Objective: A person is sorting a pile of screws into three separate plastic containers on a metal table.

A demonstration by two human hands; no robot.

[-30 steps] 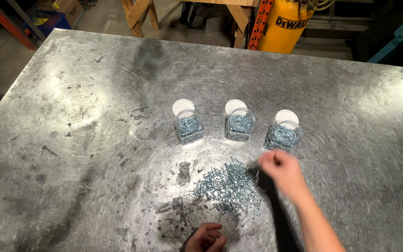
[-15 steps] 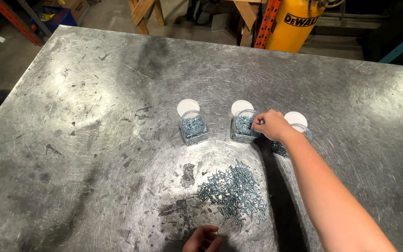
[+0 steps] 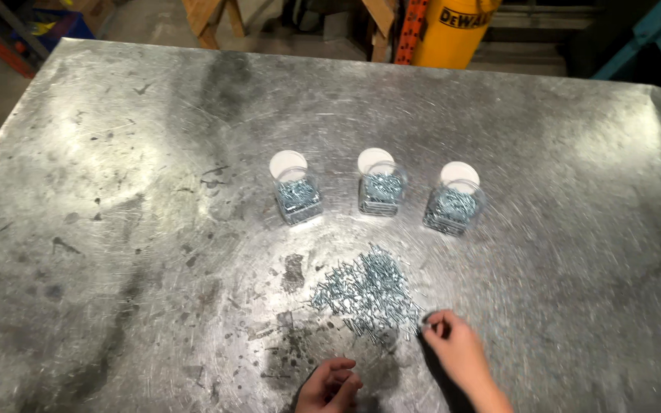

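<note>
Your left hand (image 3: pixel 329 386) rests at the near edge of the metal table (image 3: pixel 116 191), fingers curled loosely inward; whether anything lies in it you cannot tell from here. Just right of it, the screw pile (image 3: pixel 367 291) lies spread flat, so single pieces are easy to pick off. Your right hand (image 3: pixel 453 348) touches the pile's right edge, fingertips pinched nearly closed, apparently on a screw. Beyond stand three open clear jars (image 3: pixel 382 191), each with a white lid (image 3: pixel 375 160) behind, nothing blocking the way
</note>
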